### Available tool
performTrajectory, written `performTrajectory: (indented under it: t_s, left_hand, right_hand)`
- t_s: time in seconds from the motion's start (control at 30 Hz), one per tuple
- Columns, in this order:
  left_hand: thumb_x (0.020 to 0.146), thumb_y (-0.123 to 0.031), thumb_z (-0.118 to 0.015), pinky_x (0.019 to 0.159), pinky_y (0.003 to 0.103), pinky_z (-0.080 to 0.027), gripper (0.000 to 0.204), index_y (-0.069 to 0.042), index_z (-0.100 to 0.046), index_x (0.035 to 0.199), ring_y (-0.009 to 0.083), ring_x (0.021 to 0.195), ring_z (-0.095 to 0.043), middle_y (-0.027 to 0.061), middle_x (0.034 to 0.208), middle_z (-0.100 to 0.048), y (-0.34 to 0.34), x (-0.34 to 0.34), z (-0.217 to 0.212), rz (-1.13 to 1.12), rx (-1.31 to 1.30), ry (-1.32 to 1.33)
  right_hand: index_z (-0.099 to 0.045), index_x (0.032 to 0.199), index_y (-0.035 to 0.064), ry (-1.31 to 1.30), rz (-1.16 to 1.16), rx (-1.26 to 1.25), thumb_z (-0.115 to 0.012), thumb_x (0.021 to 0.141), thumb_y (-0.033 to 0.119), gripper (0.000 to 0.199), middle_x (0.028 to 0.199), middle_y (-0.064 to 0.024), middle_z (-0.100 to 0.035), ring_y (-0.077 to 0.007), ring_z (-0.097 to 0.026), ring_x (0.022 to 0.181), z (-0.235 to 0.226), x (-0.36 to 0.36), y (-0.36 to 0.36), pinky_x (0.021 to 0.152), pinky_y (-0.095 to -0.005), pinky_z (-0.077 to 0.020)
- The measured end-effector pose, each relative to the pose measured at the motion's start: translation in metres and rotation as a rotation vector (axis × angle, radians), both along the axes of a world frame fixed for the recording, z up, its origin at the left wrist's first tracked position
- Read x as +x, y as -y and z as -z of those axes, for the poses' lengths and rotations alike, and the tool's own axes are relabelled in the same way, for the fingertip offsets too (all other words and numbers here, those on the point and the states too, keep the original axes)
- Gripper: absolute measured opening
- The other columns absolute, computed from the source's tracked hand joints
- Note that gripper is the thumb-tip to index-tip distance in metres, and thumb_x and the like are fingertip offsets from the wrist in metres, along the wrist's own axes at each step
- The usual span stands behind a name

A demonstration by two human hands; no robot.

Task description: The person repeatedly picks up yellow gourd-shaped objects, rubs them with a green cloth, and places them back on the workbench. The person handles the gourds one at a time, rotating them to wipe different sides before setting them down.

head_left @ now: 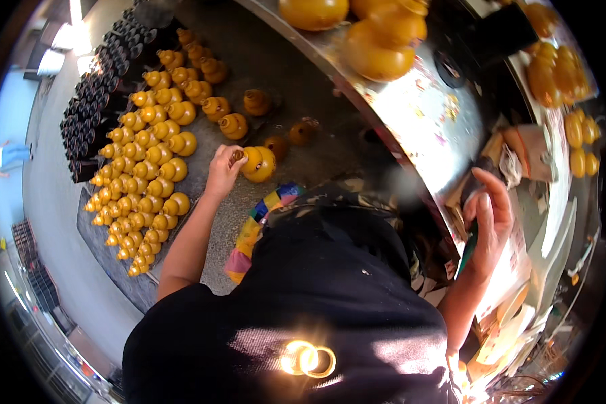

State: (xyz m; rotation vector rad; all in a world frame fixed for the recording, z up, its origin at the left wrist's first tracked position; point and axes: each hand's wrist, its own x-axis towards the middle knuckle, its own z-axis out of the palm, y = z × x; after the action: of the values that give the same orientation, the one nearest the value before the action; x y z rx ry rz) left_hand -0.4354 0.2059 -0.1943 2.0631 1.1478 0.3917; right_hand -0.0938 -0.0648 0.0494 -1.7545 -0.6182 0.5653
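Head view is looking down over the person's dark shirt (303, 316). Left hand (222, 172) is reaching out at centre frame, fingers pinching the neck of a yellow gourd-shaped bottle (258, 163) that is tipping sideways just over the grey floor (303, 60). Right hand (489, 225) is sitting at the right of the frame against the shiny metal counter (424, 114), fingers curling loosely around a dark green object (469, 248); what that object is, I cannot tell.

Progress, judging from the layout: a big block of matching yellow bottles (148, 175) is already standing in neat rows at the left of the frame, running from upper centre down toward lower left, beside a column of dark bottles (94, 94) at upper left. So most of the lining-up is looking done. Still loose: several stray yellow bottles (256, 101) are standing apart from the rows in the upper centre, near the held one, and more yellow bottles (377, 40) are sitting on the counter at the top and at the far right. The held bottle is not yet joining any row; it is hanging just beside the right edge of the block. A striped multicoloured cloth (259, 219) is showing below the left wrist.
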Motion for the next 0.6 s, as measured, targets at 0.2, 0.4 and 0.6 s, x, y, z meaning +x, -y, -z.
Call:
performTrajectory:
  t_s: [0.2, 0.4, 0.6]
  left_hand:
    - [0.083, -0.011, -0.068, 0.069, 0.035, -0.049, 0.020, -0.002, -0.061, 0.100, 0.0252, 0.074, -0.060, 0.0129, 0.090, -0.055, -0.023, -0.070, 0.032, -0.304, 0.035, -0.104]
    - [0.086, -0.014, -0.066, 0.078, 0.041, -0.048, 0.024, -0.002, -0.059, 0.106, 0.0349, 0.090, -0.059, 0.0168, 0.102, -0.055, -0.076, -0.107, 0.115, -0.478, 0.148, -0.202]
    - [0.087, -0.018, -0.065, 0.084, 0.044, -0.047, 0.025, -0.003, -0.059, 0.106, 0.0357, 0.096, -0.059, 0.0169, 0.108, -0.055, -0.109, -0.105, 0.164, -0.602, 0.028, -0.400]
  right_hand:
    - [-0.059, 0.118, -0.0014, -0.037, -0.022, -0.013, -0.060, 0.093, 0.019, 0.032, 0.070, 0.0047, -0.047, -0.0020, -0.040, 0.061, 0.004, -0.016, -0.035, 0.054, -0.0168, -0.0274]
    - [-0.058, 0.117, -0.0033, -0.017, -0.077, -0.065, -0.060, 0.093, 0.018, 0.032, 0.069, 0.0052, -0.046, -0.0017, -0.038, 0.058, 0.007, -0.032, -0.067, 0.053, -0.0162, -0.0254]
    - [-0.057, 0.118, -0.0030, 0.049, -0.072, -0.145, -0.058, 0.094, 0.022, 0.035, 0.065, 0.0043, -0.042, -0.0032, -0.038, 0.059, 0.004, -0.046, -0.076, 0.053, -0.0168, -0.0246]
